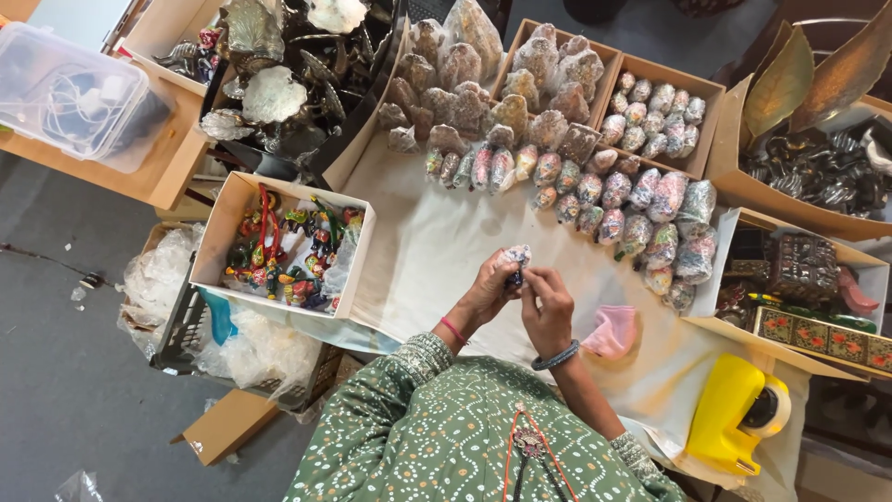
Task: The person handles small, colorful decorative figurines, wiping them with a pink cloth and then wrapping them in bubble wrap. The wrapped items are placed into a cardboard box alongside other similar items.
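Both my hands meet over a cream cloth point(427, 251) on the table. My left hand point(486, 291) and my right hand point(546, 305) together hold a small painted ornament point(516, 257) partly wrapped in clear plastic. Its lower part is hidden by my fingers. A row of several similar wrapped egg-shaped ornaments point(595, 191) lies just beyond my hands. A folded pink cloth point(612, 331) rests to the right of my right hand.
A white box of colourful figurines point(288, 244) sits at left. Cardboard boxes of wrapped pieces point(658, 112) stand behind. A yellow tape dispenser point(739, 411) lies at lower right, beside a painted box point(822, 336). Metal figures point(279, 84) fill the upper left, near a clear plastic tub point(70, 93).
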